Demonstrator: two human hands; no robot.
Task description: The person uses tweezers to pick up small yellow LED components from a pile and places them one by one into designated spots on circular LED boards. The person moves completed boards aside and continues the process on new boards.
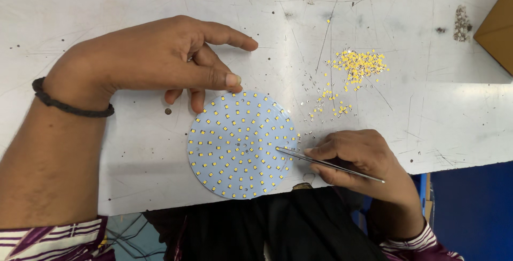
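Note:
A round pale-blue circuit disc [241, 144] dotted with small yellow chips lies near the table's front edge. My left hand [160, 60] rests on the table above it, thumb and fingertips touching the disc's upper left rim. My right hand [363, 157] grips thin metal tweezers [320, 159], their tip resting on the disc's right part. A loose heap of tiny yellow chips [357, 64] lies on the table up and right of the disc, with more scattered chips [331, 106] trailing toward my right hand.
The white table [133, 143] is scratched and scuffed. A brown cardboard box corner [497, 26] juts in at the upper right, beside a small grey pile of debris [461, 23]. A black band sits on my left wrist [69, 103].

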